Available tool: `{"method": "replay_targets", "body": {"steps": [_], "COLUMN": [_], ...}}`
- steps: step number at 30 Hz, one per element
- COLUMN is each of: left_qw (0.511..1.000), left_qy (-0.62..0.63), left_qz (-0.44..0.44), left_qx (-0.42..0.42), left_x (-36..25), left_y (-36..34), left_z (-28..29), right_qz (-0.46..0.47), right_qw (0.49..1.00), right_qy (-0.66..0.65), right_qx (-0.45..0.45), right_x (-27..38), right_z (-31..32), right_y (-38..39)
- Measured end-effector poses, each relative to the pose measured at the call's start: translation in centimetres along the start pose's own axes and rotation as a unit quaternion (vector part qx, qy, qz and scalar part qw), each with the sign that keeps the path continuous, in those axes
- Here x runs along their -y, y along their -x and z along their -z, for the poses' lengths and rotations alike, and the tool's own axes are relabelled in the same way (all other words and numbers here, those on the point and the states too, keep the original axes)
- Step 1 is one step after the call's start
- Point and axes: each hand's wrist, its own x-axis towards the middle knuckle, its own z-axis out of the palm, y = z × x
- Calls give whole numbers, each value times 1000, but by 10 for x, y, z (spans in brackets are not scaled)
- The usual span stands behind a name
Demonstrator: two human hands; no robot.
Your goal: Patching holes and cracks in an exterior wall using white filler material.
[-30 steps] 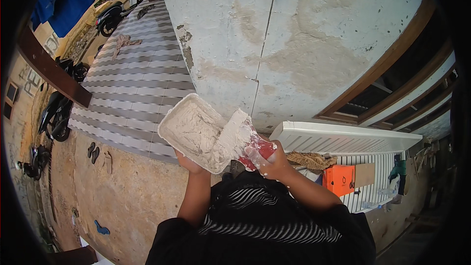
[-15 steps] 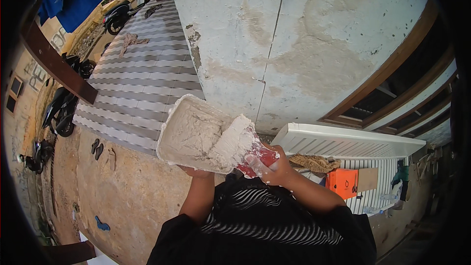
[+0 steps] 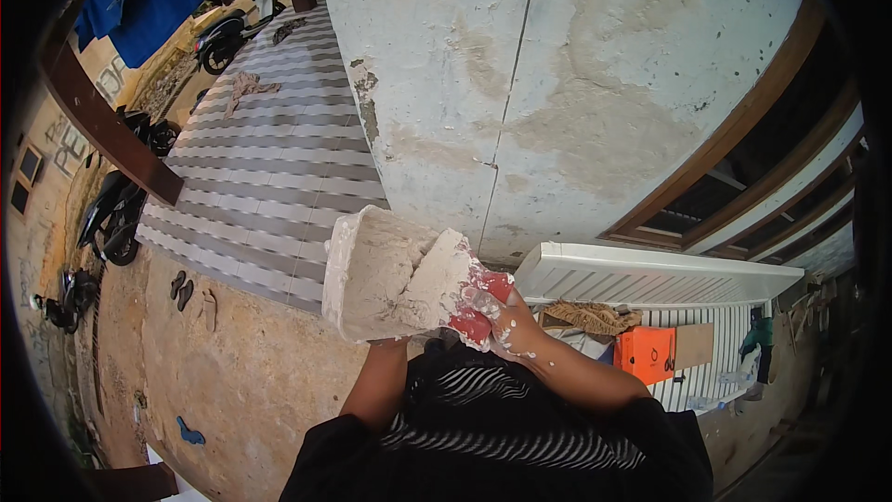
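In front of my chest is a whitish plastic tub (image 3: 336,284), smeared on its walls and tilted with its open side partly toward the wall. My left hand (image 3: 388,343) supports it from below, its fingers hidden beneath. Thick off-white putty (image 3: 383,265) lies inside. My right hand (image 3: 514,325) grips a red putty spreader (image 3: 470,323) at the tub's right side. A broad layer of putty covers the spreader's blade, which reaches over the tub's edge into the mix. Splashes of putty dot my right fingers and wrist.
Ahead stands a patched, pale wall (image 3: 446,65) with a vertical crack. At right, a white slatted bench (image 3: 650,267) carries an orange box (image 3: 645,354) and a brown fibrous bundle (image 3: 595,317). Left are striped tiles (image 3: 269,167), a brown post (image 3: 111,121), sandals (image 3: 181,290) and parked motorbikes (image 3: 116,214).
The tub has shifted slightly right and toward me and tilted more steeply. My right hand has turned the spreader a little and moved slightly lower, still holding it against the putty.
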Motion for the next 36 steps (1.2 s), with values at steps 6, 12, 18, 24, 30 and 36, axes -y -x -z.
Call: {"method": "replay_targets", "body": {"steps": [6,12,18,24,30,36], "left_qw": [1000,998,994,985,993,992], "left_qy": [4,12,34,25,-42,-113], "left_qz": [-4,-1,16,49,53,51], "left_qx": [30,64,102,162,94,23], "left_x": [5,3,-2,15,24,16], "left_y": [-3,7,6,-3,2,17], "left_z": [0,2,7,4,12,26], "right_qz": [-48,-77,17,-28,-62,55], "right_qw": [996,991,998,999,996,982], "right_qy": [-62,-93,49,36,-62,174], "right_qx": [-37,-51,-31,-7,-3,39], "right_x": [6,5,13,12,5,11], "right_z": [-7,-7,-1,-1,4,19], "right_y": [0,-7,-5,-7,-8,-13]}}
